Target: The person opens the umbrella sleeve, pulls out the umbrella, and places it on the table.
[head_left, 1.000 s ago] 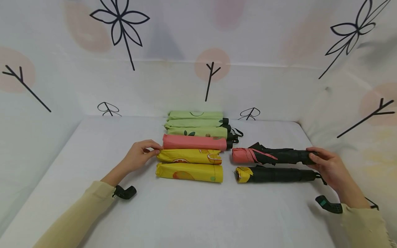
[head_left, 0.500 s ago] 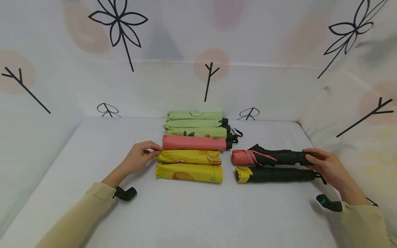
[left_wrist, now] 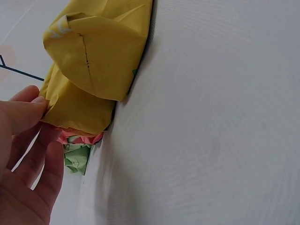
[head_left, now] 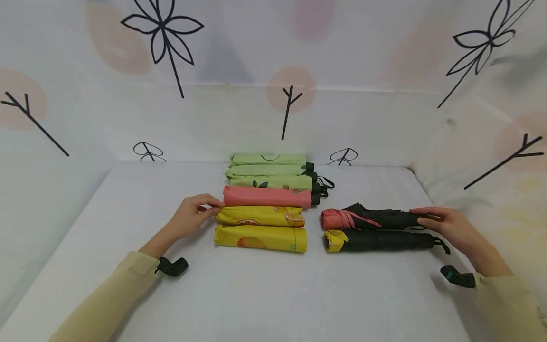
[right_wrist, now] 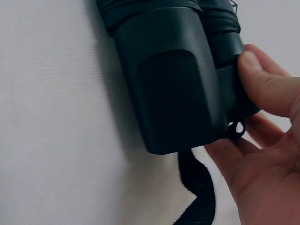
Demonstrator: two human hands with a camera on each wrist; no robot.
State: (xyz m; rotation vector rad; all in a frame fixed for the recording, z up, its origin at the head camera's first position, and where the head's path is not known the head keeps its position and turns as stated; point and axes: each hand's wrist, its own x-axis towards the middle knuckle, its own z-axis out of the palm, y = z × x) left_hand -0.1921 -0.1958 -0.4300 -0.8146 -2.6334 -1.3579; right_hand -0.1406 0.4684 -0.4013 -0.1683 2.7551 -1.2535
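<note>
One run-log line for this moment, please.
left hand: pinches farther yellow sleeve | right hand: holds pink-tipped umbrella by handle | alongside: yellow-tipped umbrella

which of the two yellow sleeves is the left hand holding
The farther yellow sleeve, beside the pink sleeve: the left hand pinches its end. No hand touches the nearer yellow sleeve.

Long sleeves in a plain beige-khaki fabric cover both forearms: the left sleeve (head_left: pixel 107 297) in the lower left of the frame, the right sleeve (head_left: pixel 506 301) in the lower right. At each cuff sits a small, black, bent device, the left wrist camera (head_left: pixel 173 267) and the right wrist camera (head_left: pixel 458 277), the latter showing a small green patch. The left hand (head_left: pixel 194 216) and right hand (head_left: pixel 450 228) are bare.
</note>
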